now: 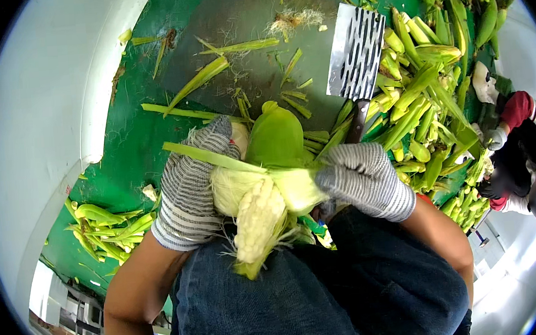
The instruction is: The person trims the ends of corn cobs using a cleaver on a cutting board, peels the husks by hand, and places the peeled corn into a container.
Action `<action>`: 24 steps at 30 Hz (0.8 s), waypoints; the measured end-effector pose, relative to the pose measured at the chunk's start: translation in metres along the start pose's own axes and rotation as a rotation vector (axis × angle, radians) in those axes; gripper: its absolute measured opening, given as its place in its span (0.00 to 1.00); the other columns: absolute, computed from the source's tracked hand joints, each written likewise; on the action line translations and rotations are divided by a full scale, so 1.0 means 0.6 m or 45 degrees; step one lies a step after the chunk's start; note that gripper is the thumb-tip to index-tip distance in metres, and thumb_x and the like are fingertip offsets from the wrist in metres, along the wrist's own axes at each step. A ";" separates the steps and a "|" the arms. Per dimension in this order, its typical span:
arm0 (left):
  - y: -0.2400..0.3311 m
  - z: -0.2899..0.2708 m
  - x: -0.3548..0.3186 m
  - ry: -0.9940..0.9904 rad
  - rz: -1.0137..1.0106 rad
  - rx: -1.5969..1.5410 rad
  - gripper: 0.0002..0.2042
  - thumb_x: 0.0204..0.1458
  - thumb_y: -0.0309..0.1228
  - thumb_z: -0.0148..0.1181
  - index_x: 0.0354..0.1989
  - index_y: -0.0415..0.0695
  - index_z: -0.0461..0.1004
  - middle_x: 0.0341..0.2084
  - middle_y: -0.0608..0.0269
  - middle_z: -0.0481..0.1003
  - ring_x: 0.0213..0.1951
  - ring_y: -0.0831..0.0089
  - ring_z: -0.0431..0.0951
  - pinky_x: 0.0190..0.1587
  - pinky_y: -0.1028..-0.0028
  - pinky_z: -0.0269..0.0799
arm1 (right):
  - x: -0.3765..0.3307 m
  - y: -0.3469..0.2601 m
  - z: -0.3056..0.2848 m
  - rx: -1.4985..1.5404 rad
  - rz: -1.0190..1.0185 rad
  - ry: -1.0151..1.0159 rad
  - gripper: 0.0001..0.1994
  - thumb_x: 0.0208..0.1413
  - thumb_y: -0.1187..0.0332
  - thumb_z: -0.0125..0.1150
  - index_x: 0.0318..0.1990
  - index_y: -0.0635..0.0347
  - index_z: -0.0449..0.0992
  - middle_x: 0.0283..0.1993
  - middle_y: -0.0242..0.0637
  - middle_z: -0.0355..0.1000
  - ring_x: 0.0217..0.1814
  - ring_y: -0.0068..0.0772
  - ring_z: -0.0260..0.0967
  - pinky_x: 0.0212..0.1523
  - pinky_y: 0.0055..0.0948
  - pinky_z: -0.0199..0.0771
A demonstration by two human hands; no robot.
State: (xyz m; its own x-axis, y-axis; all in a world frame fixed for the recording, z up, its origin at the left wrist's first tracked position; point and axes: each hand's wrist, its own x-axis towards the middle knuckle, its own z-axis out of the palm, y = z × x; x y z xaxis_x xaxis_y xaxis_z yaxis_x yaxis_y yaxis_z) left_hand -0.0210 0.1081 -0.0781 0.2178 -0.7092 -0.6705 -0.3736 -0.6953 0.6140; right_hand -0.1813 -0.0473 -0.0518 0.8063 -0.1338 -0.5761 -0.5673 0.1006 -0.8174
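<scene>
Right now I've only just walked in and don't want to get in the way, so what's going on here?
Someone in striped gloves has a partly bared ear of corn above their knees. The left hand holds it from the side, and the right hand grips its husk. Pale kernels show, with green husk still attached. A broad-bladed knife lies unheld beyond, beside heaped green corn. Another person is at the right.

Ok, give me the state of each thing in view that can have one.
Corn: partly peeled, kernels bare at the near end
Left hand: gloved, closed on the corn
Right hand: gloved, closed on the husk
Cleaver: lying flat, unheld
Strips: loose, scattered
Right pile: heaped, mostly green
Left pile: smaller, heaped
</scene>
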 end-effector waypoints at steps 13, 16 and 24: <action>0.019 0.100 0.047 0.094 0.130 -1.762 0.13 0.56 0.31 0.47 0.47 0.39 0.68 0.38 0.57 0.73 0.39 0.71 0.74 0.43 0.74 0.71 | -0.069 -0.089 -0.022 0.960 0.797 -0.007 0.24 0.56 0.52 0.51 0.40 0.71 0.69 0.22 0.45 0.72 0.15 0.31 0.69 0.15 0.22 0.71; -0.019 0.103 0.067 0.277 0.434 -0.705 0.12 0.52 0.29 0.50 0.43 0.39 0.71 0.35 0.59 0.74 0.38 0.68 0.75 0.43 0.74 0.71 | -0.074 -0.077 -0.009 0.497 0.494 0.005 0.11 0.55 0.65 0.55 0.39 0.65 0.71 0.22 0.43 0.71 0.16 0.33 0.68 0.18 0.26 0.71; -0.001 0.066 0.057 0.459 0.496 -0.511 0.15 0.45 0.33 0.57 0.40 0.39 0.70 0.34 0.53 0.73 0.36 0.61 0.74 0.39 0.70 0.71 | -0.056 0.040 -0.034 -0.827 -0.394 0.078 0.12 0.49 0.65 0.58 0.37 0.65 0.72 0.27 0.45 0.70 0.27 0.46 0.70 0.30 0.37 0.72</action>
State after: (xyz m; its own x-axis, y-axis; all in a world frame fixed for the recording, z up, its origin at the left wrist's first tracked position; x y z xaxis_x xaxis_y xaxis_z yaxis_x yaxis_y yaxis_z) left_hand -0.0493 0.0888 -0.1178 0.4484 -0.8637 -0.2299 -0.1367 -0.3205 0.9373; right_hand -0.2255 -0.0604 -0.0522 0.9462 -0.1183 -0.3011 -0.3145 -0.5546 -0.7704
